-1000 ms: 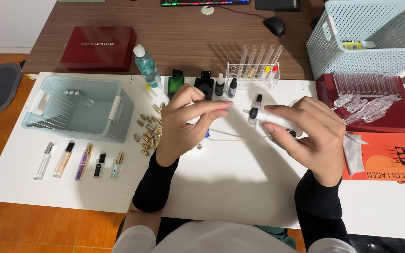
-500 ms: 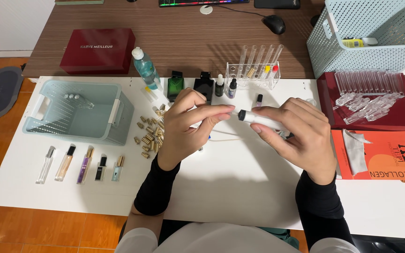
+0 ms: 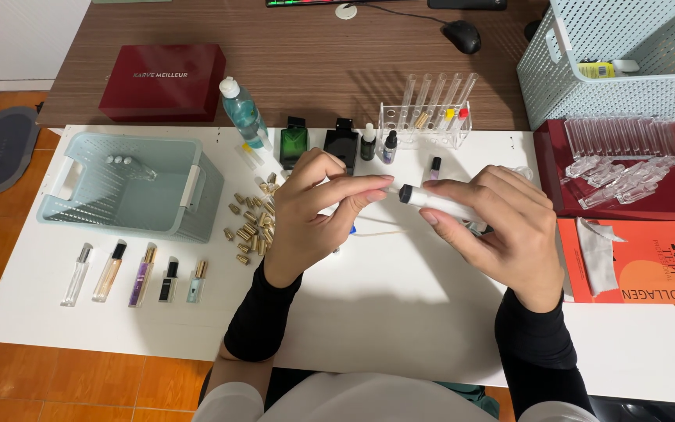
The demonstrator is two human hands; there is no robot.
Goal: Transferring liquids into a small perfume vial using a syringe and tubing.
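Two hands [image 3: 400, 227], slim white tube [image 3: 441, 203]

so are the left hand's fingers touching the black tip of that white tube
Cannot tell. In the head view the left hand has its fingertips right beside the black tip of the white tube held in the right hand; no clear gap or contact shows.

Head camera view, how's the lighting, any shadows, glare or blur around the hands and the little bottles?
Head view: even, bright light on the white board; soft shadows under the left hand and right hand; both hands and the white tube look sharp; test tube rack throws faint streaked shadows on the brown desk; no strong glare.
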